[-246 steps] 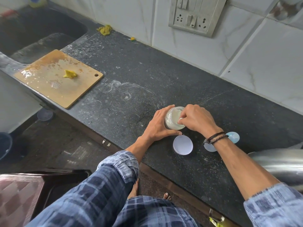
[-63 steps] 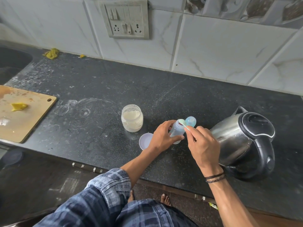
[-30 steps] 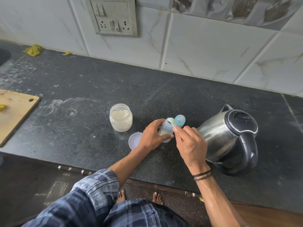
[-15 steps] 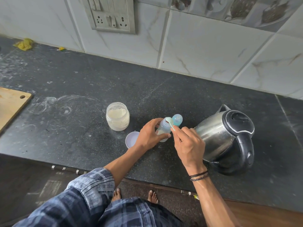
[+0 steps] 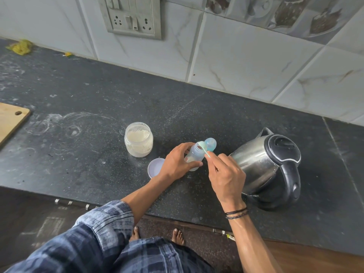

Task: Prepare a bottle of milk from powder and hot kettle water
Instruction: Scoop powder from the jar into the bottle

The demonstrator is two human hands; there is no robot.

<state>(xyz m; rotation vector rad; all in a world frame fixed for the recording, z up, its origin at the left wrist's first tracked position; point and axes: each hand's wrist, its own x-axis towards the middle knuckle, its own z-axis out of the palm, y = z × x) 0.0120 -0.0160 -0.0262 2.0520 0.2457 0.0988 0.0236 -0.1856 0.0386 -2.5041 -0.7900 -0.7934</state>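
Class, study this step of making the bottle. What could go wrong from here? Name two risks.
1. The spoon sits at the narrow mouth of the bottle; powder may spill on the counter.
2. The right hand works close beside the kettle; if it is hot, the hand could brush it and burn.

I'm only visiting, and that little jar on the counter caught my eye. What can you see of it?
The jar is small, round and clear, glass or plastic I cannot tell, and largely full of off-white powder. Its mouth is open; a pale round lid, probably its own, lies nearby on the dark speckled counter. The jar stands upright on that counter, to the left of the left hand, and no hand touches it.
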